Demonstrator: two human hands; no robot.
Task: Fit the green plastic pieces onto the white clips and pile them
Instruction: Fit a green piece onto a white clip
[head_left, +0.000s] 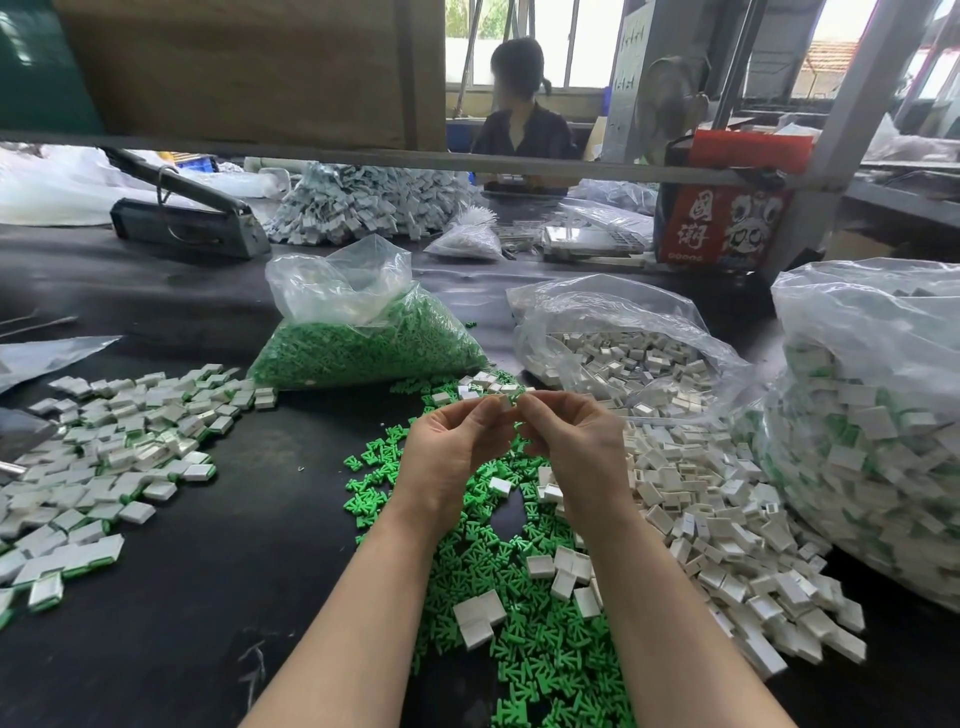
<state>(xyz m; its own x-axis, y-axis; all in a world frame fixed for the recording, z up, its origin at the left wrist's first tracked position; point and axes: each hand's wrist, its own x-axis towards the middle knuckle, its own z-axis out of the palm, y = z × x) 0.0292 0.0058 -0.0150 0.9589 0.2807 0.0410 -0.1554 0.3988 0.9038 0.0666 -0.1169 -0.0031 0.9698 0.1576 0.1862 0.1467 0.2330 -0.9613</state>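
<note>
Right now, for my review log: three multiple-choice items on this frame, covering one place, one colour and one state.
1. Where is the finished pile?
A. person's left
B. person's right
C. inside the red box

2. What colour are the loose pieces under the forearms?
A. blue
B. green
C. yellow

3. What are the hands doing?
A. resting flat
B. both pinching one clip
C. tying a bag

Answers: 1 A, it lies at frame left. 2 B, plainly green. 3 B, left hand and right hand meet on it.

Head-worn view, downward over worktable (218, 545)
</note>
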